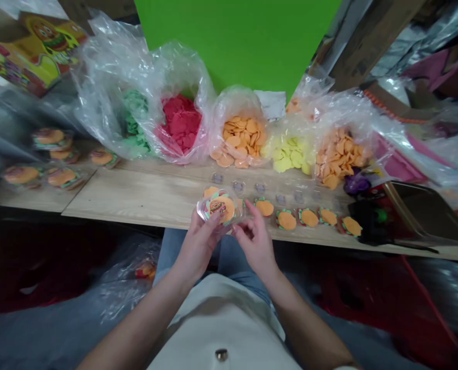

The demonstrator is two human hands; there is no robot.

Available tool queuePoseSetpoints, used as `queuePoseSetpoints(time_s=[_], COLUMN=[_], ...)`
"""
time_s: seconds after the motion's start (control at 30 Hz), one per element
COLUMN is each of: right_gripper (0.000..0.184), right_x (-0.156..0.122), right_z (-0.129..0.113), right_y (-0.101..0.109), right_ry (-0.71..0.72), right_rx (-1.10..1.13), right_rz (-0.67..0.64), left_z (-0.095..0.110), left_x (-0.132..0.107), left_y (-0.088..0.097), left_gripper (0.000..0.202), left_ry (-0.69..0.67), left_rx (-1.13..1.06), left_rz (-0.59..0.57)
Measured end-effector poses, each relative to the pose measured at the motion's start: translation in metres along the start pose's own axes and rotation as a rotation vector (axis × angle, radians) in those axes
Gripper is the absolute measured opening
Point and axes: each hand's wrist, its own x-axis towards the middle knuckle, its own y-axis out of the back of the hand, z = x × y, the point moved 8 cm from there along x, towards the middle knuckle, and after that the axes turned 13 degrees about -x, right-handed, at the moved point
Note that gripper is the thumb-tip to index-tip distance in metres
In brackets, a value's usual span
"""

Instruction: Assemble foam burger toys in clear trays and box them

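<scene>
My left hand [203,235] grips a clear plastic case [221,205] with an orange toy burger inside and a printed burger label on top; the thumb presses on its front edge. Close by on the right, my right hand [255,237] has its thumb and index finger curved apart beside the case, with nothing seen between them. Past that hand, a row of open clear cases with toy burgers [286,220] runs along the table edge, their lids flipped back. Another orange burger piece [211,191] lies partly hidden behind the held case.
Plastic bags of green pieces [136,121], red pieces [181,123], orange pieces [242,136], yellow pieces [291,155] and more orange pieces [339,154] line the back. Packed burgers [62,177] sit at left. A dark tray [431,210] is at right; a green panel [236,46] stands behind.
</scene>
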Motion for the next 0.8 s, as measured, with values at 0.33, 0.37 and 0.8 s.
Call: queuePoseSetpoints(time_s=[0.33, 0.37, 0.8], right_gripper=[0.016, 0.017, 0.038], right_x=[-0.012, -0.01, -0.007], right_z=[-0.006, -0.002, 0.014], right_y=[-0.001, -0.012, -0.18], right_ry=[0.031, -0.018, 0.371], right_rx=[-0.382, -0.296, -0.489], right_rz=[0.133, 0.054, -0.778], left_z=[0.028, 0.031, 0.132], left_x=[0.002, 0.001, -0.023], left_y=[0.023, 0.024, 0.132], left_gripper=[0.04, 0.041, 0.043], left_ry=[-0.166, -0.183, -0.337], left_rx=[0.017, 0.026, 0.021], left_rz=[0.06, 0.061, 0.345])
